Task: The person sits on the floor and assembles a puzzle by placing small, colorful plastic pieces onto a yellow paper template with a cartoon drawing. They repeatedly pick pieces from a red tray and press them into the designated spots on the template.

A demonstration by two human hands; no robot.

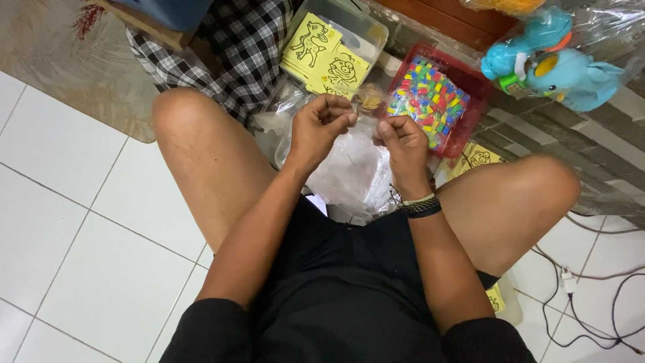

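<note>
**Clear plastic bag held at its top edge, over my lap**

The clear plastic bag (353,168) is thin, crinkled film, milky where it folds on itself. It hangs between my knees above the floor. My left hand (321,128) pinches its upper edge with fingers curled inward and thumb against the fingertips. My right hand (403,138) is closed in a loose fist on the same edge, just beside the left; I cannot tell exactly what sits between the two hands. A woven band and a dark bracelet (420,205) circle my right wrist.

Taking the bag as reference: just beyond it to the right sits a red plastic tray (470,84) with ribbed walls, filled with small bright pieces in many colours. Beyond it to the left stands a clear rectangular tub (366,33) holding flat yellow cards (326,60) printed with black cartoon outlines. One more yellow card (480,158) lies right of the bag, by my knee. Further right, well apart, is a glossy blue elephant-shaped toy (571,74). A black-and-white checked cloth (242,47) lies beyond the bag to the left.

The floor is smooth white tile (87,222) with thin grout lines. Left of the bag, past my knee, the tile lies open. On the right, thin dark cables (591,269) trail across it.
</note>
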